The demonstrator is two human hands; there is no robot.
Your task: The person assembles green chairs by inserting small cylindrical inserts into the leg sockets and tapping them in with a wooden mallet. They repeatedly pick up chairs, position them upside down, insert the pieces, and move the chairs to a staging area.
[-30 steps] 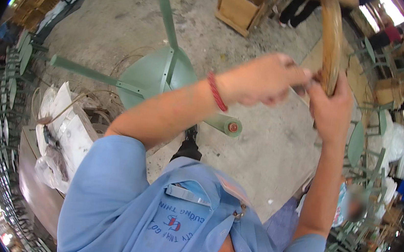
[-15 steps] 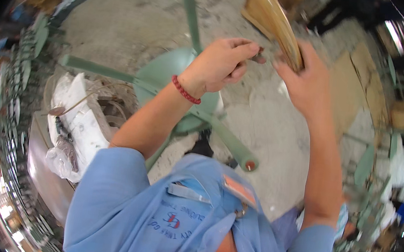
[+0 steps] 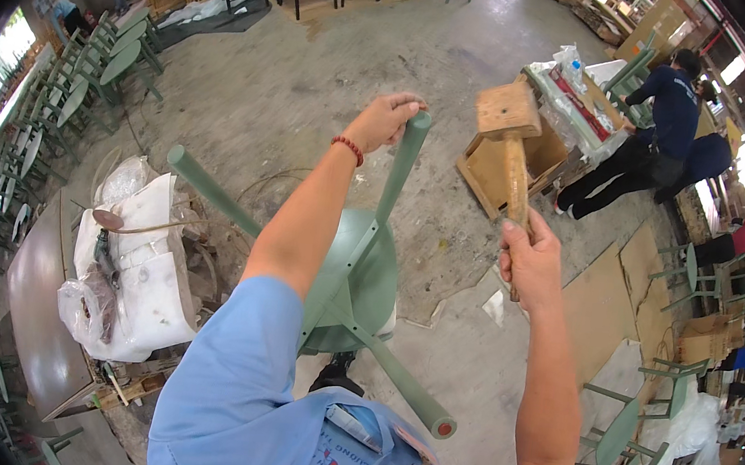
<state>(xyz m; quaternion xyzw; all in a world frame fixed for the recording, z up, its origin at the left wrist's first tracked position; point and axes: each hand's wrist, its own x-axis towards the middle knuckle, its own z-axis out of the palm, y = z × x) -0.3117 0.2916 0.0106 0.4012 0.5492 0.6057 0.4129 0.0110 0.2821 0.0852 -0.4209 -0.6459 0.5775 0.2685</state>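
An upturned green stool [image 3: 360, 263] stands before me with its legs pointing up and outward. My left hand [image 3: 386, 120], wearing a red bead bracelet, is at the tip of the far leg [image 3: 405, 168]. Its fingers are closed over a small reddish-brown piece [image 3: 422, 107] at the leg's end, mostly hidden. The near leg [image 3: 410, 391] has a reddish-brown round plug [image 3: 444, 429] in its end. My right hand [image 3: 533, 260] grips the handle of a wooden mallet [image 3: 510, 115], held head up to the right of the stool, apart from it.
A bench with white padding [image 3: 146, 272] and a clear plastic bag [image 3: 92, 307] is at my left. An open wooden box [image 3: 487, 176] sits on the floor beyond the mallet. Two people work at a table [image 3: 585, 110] far right. Green chairs [image 3: 89, 76] line the left; cardboard [image 3: 602, 297] lies right.
My left hand has come to the far leg's tip with the small piece. The mallet has swung into an upright position in my right hand, which is lower. The view has tilted toward the room.
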